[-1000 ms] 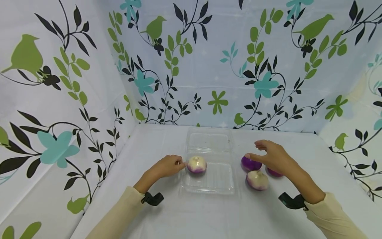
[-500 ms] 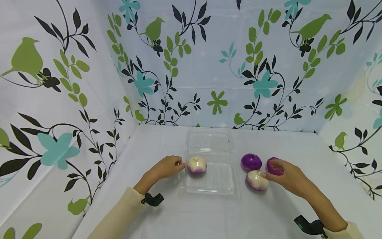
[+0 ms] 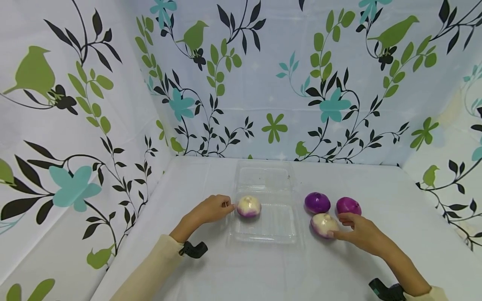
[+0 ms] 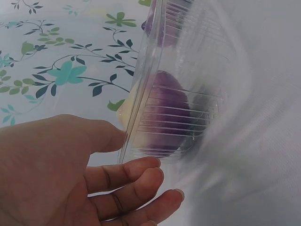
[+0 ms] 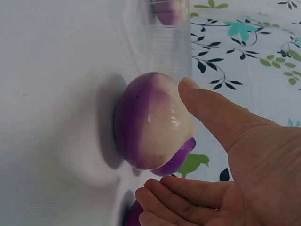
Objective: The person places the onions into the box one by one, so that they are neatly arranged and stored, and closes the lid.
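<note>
Now, right hand [image 3: 363, 235]: shifted toward near edge of surface [image 3: 226, 271], uncovering magenta onion [image 3: 348, 206]; spread wide at loose pale onion [image 3: 321, 223]
Reach: likely for it, ungrasped
Left hand [image 3: 213, 209]: pinching container [image 3: 275, 221] rim

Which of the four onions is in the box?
The pale onion beside the left hand. The other pale onion, the purple onion and the magenta onion sit outside the box, on the table.

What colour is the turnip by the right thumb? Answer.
The turnip is cream and purple, clearest in the right wrist view.
</note>
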Tool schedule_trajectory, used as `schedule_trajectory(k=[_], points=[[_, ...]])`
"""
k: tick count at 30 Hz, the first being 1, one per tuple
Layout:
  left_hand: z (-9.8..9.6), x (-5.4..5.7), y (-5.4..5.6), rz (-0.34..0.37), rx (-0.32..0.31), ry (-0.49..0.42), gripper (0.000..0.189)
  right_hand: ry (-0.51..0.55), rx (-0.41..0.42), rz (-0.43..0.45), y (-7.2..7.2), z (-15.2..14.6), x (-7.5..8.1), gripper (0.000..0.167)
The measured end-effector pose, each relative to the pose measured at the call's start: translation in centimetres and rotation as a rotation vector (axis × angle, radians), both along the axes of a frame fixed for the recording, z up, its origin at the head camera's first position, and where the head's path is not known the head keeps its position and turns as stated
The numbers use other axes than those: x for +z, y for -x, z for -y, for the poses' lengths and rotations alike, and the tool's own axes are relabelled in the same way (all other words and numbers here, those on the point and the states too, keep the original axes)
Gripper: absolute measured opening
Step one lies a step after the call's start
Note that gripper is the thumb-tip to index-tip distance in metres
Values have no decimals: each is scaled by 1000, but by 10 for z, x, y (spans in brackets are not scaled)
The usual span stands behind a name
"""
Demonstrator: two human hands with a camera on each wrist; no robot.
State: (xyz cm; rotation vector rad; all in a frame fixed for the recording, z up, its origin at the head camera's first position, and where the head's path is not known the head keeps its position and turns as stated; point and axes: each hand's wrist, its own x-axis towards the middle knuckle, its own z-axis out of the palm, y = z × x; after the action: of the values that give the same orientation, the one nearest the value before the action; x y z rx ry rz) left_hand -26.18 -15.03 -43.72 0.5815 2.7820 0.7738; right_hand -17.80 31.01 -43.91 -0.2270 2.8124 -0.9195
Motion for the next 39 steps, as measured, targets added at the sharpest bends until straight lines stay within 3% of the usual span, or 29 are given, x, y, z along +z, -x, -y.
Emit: schedule_trajectory(k=[8, 27, 39], points=[[-1, -1, 1, -6, -3, -1, 29, 2, 19, 17, 4, 3, -7, 87], [-2, 1, -1, -9, -6, 1, 28, 51, 12, -27, 2, 5, -19, 81], [0, 1, -1, -5, -16, -18, 27, 40, 19, -50, 0, 8, -16, 81]])
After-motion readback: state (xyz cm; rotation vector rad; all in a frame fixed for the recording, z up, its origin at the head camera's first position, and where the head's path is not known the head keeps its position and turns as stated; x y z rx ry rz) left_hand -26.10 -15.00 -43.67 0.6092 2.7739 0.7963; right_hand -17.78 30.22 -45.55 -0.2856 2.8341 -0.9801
